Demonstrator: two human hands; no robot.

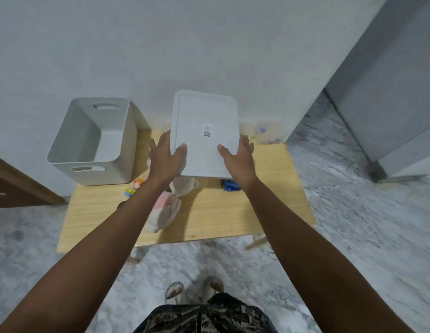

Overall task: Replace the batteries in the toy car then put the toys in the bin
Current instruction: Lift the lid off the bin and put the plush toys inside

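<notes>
Lid, flat white plastic rectangle with rounded corners and a small code sticker [204, 134], was held above the low pale wooden table [221, 212], tilted up toward the wall. Left hand [167, 159] gripped its edge at 9 o'clock and right hand [238, 159] its edge at 3 o'clock, each thumb lying on the upper face and the fingers wrapped behind the rim; the two-sided hold probably kept the wide panel level and clear of the toys beneath.

Bin, open-topped grey-white plastic tub with slot handles [93, 143], stood at 10 o'clock on the table, uncovered and seemingly without contents, presumably opened to receive the toys.

Toy car, small blue body [230, 185], sat on the table at 5 o'clock from the lid, half hidden under its near edge; whether its battery cover was open could not be told.

Plush toy, pink and white soft fabric [166, 212], lay near table centre, at 6 o'clock from the left hand. Small yellow and orange toy [133, 187] lay just beside the bin's near corner.

Clear plastic box with bluish contents [267, 134] stood at 1 o'clock by the wall; contents too blurred to name.
</notes>
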